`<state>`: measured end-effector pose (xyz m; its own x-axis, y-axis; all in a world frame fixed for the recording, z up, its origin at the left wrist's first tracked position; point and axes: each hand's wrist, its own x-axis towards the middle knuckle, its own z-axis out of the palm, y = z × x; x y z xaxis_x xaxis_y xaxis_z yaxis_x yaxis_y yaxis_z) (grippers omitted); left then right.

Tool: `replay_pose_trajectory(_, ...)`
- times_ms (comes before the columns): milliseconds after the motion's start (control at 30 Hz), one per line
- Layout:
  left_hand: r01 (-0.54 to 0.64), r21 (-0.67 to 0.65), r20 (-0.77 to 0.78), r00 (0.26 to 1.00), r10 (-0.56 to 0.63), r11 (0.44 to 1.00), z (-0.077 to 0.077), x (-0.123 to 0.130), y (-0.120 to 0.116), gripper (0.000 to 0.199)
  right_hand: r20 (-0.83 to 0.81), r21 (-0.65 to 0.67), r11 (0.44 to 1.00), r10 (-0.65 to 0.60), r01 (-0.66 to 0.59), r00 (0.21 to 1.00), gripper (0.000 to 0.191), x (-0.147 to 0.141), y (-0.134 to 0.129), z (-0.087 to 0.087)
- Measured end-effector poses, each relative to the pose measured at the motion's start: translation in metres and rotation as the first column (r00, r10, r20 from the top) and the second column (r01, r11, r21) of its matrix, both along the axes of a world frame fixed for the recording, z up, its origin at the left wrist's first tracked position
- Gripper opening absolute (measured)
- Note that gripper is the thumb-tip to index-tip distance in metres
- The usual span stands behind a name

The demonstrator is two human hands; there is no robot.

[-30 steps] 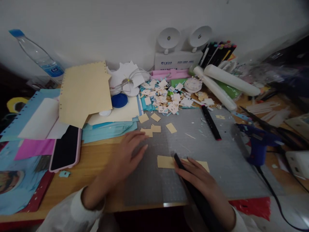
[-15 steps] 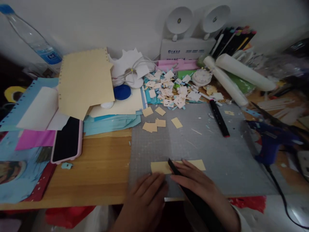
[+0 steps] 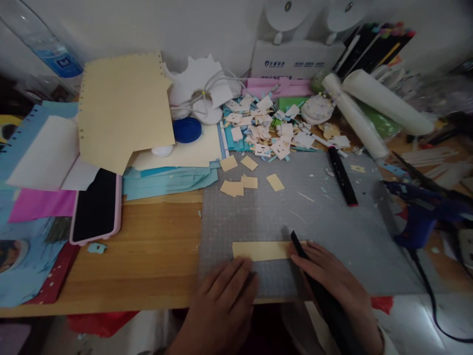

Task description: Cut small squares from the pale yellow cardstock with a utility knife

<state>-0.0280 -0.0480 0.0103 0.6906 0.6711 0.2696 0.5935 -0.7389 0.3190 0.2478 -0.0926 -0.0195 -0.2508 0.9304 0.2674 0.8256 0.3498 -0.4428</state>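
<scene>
A narrow pale-yellow paper strip (image 3: pixel 264 251) lies flat on the grey cutting mat (image 3: pixel 318 217) near the front. At its lower left edge rest the fingertips of my left hand (image 3: pixel 226 298), fingers extended close together and pointing down. My right hand (image 3: pixel 334 276) is closed around a long black tool (image 3: pixel 320 285) with a narrow pointed tip; its exact kind I cannot make out. The tip is over the strip's right end, and the right fingers cover part of that end. Farther back on the mat lie several small cut yellow paper pieces (image 3: pixel 232 188).
A pile of small paper cutouts (image 3: pixel 264 125) sits behind the mat. A black marker (image 3: pixel 343 176) and a blue glue gun (image 3: pixel 417 212) are to the right. On the left are a phone (image 3: pixel 96 207), stacked blue paper (image 3: pixel 170 183) and a yellow sheet (image 3: pixel 125 106).
My right hand and the black tool have moved right, uncovering the strip's middle. My left hand stays at the strip's lower left edge. The camera view has shifted slightly.
</scene>
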Motion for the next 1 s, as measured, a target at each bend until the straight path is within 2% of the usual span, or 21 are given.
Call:
replay_pose_trajectory(100,-0.015,-0.020,-0.033,0.999,0.015,1.000,0.000,0.000,0.001,0.033,0.000,0.009,1.000,-0.002,0.002,1.000,0.060,-0.004,0.001,0.000)
replay_pose_trajectory(300,-0.008,0.000,0.012,1.000,0.008,1.000,-0.006,0.001,0.003,0.029,-0.046,-0.002,0.999,-0.051,0.051,0.998,0.059,-0.005,0.002,-0.003)
replay_pose_trajectory(567,-0.014,0.013,-0.010,1.000,0.014,1.000,-0.007,0.001,0.004,0.029,0.007,0.082,0.994,-0.069,0.068,0.998,0.056,-0.006,0.000,-0.006)
replay_pose_trajectory(1000,-0.002,-0.018,0.008,1.000,0.002,1.000,-0.009,0.005,0.007,0.028,-0.044,0.101,0.985,-0.133,0.137,0.990,0.060,-0.015,0.004,0.000)
